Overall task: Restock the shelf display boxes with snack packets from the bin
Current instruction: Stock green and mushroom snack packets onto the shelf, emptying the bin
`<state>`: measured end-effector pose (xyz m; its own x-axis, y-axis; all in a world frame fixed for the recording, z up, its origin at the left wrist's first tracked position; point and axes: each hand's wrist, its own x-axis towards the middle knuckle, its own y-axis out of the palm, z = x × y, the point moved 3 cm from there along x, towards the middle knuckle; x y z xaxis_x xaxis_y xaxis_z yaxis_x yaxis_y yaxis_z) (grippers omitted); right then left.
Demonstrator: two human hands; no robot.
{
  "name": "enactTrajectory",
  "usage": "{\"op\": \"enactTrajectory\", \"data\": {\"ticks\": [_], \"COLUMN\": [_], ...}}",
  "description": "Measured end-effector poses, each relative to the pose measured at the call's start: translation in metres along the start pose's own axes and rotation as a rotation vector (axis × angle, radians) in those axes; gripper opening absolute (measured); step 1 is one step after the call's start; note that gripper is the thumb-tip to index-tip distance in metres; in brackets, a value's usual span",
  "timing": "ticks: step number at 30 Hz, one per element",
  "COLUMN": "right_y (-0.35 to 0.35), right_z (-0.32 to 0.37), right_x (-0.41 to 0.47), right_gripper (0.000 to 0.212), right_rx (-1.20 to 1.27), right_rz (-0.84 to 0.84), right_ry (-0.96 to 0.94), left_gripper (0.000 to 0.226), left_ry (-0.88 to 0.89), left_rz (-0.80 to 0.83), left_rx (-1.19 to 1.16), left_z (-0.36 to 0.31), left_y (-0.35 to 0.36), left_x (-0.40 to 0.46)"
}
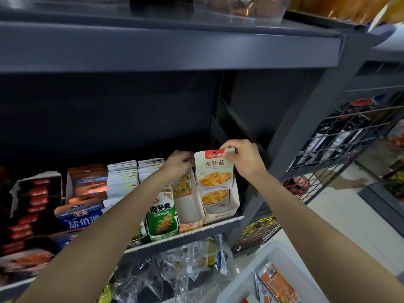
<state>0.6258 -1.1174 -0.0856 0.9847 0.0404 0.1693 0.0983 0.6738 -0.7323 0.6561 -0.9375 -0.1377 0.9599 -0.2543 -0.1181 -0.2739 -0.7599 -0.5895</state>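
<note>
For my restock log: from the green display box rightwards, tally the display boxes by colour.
Green box: 1
Orange-fronted box: 1
White box: 1
Total: 3

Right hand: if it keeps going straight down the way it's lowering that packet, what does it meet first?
Probably the packet already standing in the rightmost display box. The right hand pinches the enoki packet by its top, directly above it. Depth is unclear.
</note>
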Motion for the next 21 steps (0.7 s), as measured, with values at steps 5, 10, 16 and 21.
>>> {"op": "enactTrajectory", "data": {"ticks": [5,10,16,21], "right_y": [0.014,0.024,0.027,0.015], "right_z": [-0.017,-0.017,-0.019,-0.014], "right_x": [-0.002,-0.004,-0.005,-0.04], "right_gripper": [0.018,0.021,0.023,0.019], "right_rx": [-0.302,-0.481,-0.425,-0.146], "right_rz": [0.041,0.056,0.093,-0.066], "right_ry": [-0.017,-0.02,-0.021,-0.067], "left_gripper": [0.036,0.027,0.025,0.023], "left_ry": [0.002,0.032,0.061,0.298], "left_rz": [0.068,0.064,-0.005,-0.201], "left_rx": [-0.156,-0.132,-0.038,0.075], "left_z": [-0.002,-0.007,-0.007,-0.027], "left_y": [-0.002,-0.004,-0.001,0.009], "left_x": [-0.007,-0.009,-0.011,-0.038]}}
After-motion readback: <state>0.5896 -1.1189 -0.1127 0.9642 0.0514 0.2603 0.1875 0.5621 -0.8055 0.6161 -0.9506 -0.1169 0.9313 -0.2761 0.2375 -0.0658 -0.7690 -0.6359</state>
